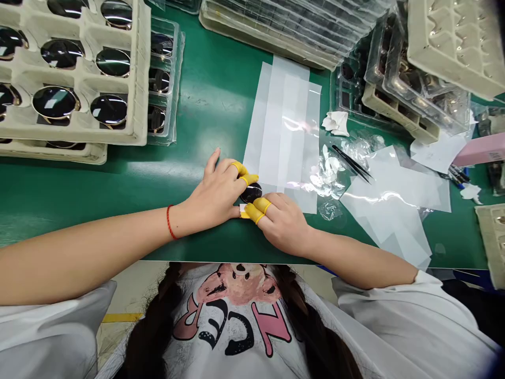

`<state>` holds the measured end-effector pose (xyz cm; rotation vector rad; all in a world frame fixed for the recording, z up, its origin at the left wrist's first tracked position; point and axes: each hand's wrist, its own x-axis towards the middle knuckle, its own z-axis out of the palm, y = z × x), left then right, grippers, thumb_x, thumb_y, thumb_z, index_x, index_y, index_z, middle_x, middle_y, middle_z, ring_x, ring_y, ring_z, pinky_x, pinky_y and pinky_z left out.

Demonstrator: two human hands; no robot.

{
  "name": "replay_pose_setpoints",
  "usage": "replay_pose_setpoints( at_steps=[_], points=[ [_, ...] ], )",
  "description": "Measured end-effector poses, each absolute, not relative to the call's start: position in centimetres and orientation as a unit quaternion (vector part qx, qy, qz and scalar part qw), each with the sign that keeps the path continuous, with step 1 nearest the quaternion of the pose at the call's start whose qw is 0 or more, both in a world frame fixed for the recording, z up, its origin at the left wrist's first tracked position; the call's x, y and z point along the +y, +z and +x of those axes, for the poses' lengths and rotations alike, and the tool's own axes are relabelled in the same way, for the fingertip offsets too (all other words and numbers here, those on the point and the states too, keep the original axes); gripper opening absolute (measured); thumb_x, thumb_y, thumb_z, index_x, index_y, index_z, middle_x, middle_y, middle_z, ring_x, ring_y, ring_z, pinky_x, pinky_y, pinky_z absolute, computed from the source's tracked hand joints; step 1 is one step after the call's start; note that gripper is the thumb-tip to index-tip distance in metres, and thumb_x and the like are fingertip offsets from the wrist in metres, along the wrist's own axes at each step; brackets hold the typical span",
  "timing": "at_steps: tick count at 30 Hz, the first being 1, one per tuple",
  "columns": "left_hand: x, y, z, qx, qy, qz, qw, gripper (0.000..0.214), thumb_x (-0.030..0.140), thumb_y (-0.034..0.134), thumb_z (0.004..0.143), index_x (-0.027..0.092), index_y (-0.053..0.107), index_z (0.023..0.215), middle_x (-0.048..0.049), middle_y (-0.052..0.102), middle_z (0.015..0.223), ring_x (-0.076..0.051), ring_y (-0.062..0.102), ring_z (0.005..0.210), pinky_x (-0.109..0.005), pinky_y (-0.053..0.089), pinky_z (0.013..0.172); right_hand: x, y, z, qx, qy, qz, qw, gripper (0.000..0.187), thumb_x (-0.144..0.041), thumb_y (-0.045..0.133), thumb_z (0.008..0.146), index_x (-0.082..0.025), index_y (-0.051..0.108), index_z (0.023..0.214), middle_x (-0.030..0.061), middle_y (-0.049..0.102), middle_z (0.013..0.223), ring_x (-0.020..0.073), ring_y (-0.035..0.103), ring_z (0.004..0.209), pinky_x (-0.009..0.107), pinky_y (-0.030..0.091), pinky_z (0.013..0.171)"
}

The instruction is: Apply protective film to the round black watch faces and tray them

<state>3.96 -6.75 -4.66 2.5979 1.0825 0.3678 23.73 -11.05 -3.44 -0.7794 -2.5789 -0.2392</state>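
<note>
A small, dark, glossy oval lens [251, 193] is between my two hands, low over the green table. My left hand [221, 189], with yellow finger cots on some fingers, grips its upper left edge. From the lower right, my right hand [284, 223] has its yellow-covered fingertips pinched at the lens's lower edge. A small white piece [243, 208] shows beside my left thumb, with yellow under it; what it is cannot be made out. Fingers partly hide the lens rim. Translucent white sheets [282, 131] lie just beyond my hands.
Cream trays of dark oval lenses [136, 105] are stacked at left. Clear trays [292, 23] stand at the back, with more trays [410, 68] at right. Black tweezers [351, 163] lie beside small white pieces [327, 171]. Loose translucent sheets [398, 195] spread at right.
</note>
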Motion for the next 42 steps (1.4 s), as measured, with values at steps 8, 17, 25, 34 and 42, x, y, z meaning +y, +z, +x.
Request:
replay_pose_setpoints(
  at_steps=[8, 17, 25, 34, 42],
  points=[
    [-6.6, -5.0, 3.7, 0.36, 0.155, 0.906, 0.158, 0.044, 0.042, 0.07, 0.087, 0.018, 0.063, 0.123, -0.0081, 0.057, 0.108, -0.029, 0.05, 0.114, -0.071, 0.022, 0.119, -8.5, -2.5, 26.0, -0.837, 0.046, -0.447, 0.312, 0.016, -0.026, 0.048, 0.102, -0.02, 0.063, 0.098, 0.0035, 0.065, 0.082, 0.0157, 0.056, 0.074, 0.031, 0.041, 0.064],
    [-6.8, -5.2, 3.9, 0.393, 0.15, 0.889, 0.182, 0.042, 0.041, 0.067, 0.087, 0.017, 0.062, 0.121, -0.0077, 0.052, 0.106, -0.029, 0.048, 0.113, -0.069, 0.02, 0.121, -8.7, -5.1, 25.4, -0.832, 0.035, -0.52, 0.188, 0.042, -0.045, 0.031, 0.103, -0.023, 0.04, 0.069, 0.0017, 0.05, 0.06, 0.0156, 0.04, 0.054, 0.032, 0.028, 0.054],
    [-6.9, -5.1, 4.0, 0.398, 0.156, 0.886, 0.178, 0.052, 0.037, 0.071, 0.085, 0.017, 0.053, 0.13, -0.0067, 0.053, 0.106, -0.028, 0.051, 0.112, -0.067, 0.023, 0.121, -7.7, -4.3, 25.6, -0.773, 0.177, -0.574, 0.203, 0.04, -0.054, 0.038, 0.099, -0.024, 0.034, 0.073, -0.0001, 0.052, 0.066, 0.0135, 0.045, 0.056, 0.028, 0.03, 0.055],
    [-7.1, -5.3, 3.9, 0.4, 0.176, 0.879, 0.19, 0.064, 0.035, 0.072, 0.084, 0.018, 0.042, 0.138, -0.0063, 0.054, 0.108, -0.028, 0.051, 0.115, -0.065, 0.021, 0.122, -7.0, -5.7, 25.7, -0.774, 0.101, -0.606, 0.152, 0.039, -0.049, 0.045, 0.095, -0.025, 0.029, 0.069, -0.0002, 0.043, 0.058, 0.0153, 0.036, 0.051, 0.03, 0.023, 0.054],
    [-7.1, -4.7, 3.9, 0.394, 0.162, 0.875, 0.231, 0.07, 0.03, 0.067, 0.087, 0.017, 0.031, 0.146, -0.0095, 0.058, 0.122, -0.028, 0.049, 0.124, -0.066, 0.016, 0.123, -6.4, -3.7, 26.9, -0.802, 0.211, -0.51, 0.227, 0.032, -0.046, 0.044, 0.101, -0.021, 0.048, 0.081, 0.0024, 0.06, 0.078, 0.014, 0.051, 0.066, 0.029, 0.037, 0.061]
  ],
)
